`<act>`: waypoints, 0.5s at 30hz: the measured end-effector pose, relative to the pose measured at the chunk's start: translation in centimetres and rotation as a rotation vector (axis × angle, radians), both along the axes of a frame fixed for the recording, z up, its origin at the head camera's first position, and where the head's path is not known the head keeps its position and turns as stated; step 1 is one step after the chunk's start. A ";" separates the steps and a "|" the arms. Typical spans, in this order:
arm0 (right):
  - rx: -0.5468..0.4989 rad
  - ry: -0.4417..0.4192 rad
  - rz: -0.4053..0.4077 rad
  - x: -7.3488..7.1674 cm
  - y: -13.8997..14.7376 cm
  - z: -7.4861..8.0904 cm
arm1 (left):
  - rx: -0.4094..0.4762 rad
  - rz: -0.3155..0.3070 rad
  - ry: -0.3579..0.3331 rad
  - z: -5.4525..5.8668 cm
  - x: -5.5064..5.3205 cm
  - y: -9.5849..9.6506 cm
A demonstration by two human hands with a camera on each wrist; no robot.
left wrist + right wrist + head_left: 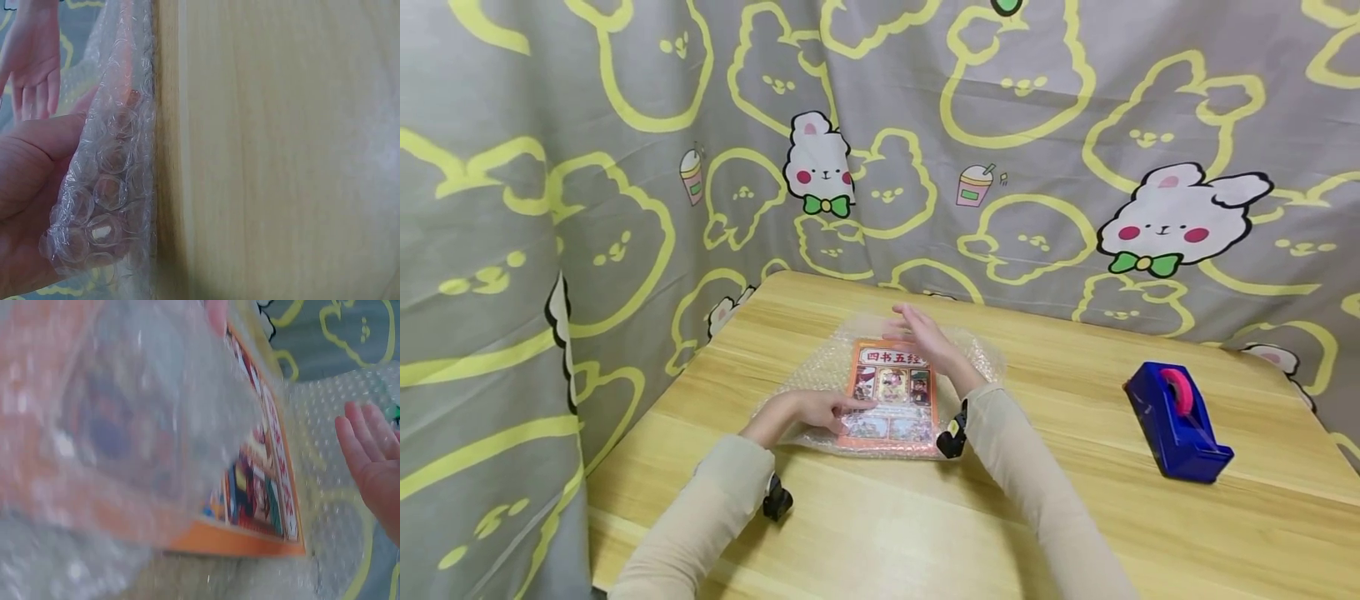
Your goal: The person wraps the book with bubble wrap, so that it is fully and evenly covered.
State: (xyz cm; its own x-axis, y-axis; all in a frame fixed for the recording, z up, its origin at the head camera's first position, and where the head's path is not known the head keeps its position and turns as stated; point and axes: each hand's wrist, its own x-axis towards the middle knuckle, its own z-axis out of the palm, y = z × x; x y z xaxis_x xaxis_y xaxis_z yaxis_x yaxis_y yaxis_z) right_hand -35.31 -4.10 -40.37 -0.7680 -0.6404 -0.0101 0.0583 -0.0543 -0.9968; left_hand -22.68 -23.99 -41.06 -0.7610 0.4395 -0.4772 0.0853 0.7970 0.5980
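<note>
A book (891, 358) with an orange-bordered cover and Chinese title lies on a sheet of bubble wrap (820, 367). Part of the wrap covers the lower portion of the cover. My left hand (812, 410) holds the near-left part of the wrap; in the left wrist view, its thumb and palm lie against the folded bubble wrap (109, 187), and some fingers are hidden behind it. Over the book's upper right corner is my right hand (925, 337), its fingers straight. In the right wrist view, that right hand (378, 469) holds nothing.
A blue tape dispenser (1176, 425) with a pink-cored roll stands on the right of the wooden table (1075, 517). A grey curtain (895, 167) with yellow cartoon outlines hangs behind and to the left of the table.
</note>
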 end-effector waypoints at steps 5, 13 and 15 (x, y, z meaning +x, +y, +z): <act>0.177 0.098 0.011 0.9 -0.1 -0.2 | 0.013 0.019 -0.014 0.1 0.2 0.1; 0.443 0.334 0.147 2.1 0.2 -1.4 | 0.033 0.029 -0.022 0.0 -0.1 -0.2; 0.472 0.380 0.180 2.3 0.3 -1.7 | 0.043 0.024 -0.021 -0.1 -0.1 -0.1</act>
State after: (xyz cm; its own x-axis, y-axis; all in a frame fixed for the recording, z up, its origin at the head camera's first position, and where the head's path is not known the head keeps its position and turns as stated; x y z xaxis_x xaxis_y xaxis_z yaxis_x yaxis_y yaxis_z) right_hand -33.02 -3.83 -42.10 -0.6543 -0.7529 -0.0710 -0.3371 0.3744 -0.8638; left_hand -22.80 -24.08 -41.11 -0.7616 0.4418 -0.4742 0.0533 0.7719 0.6335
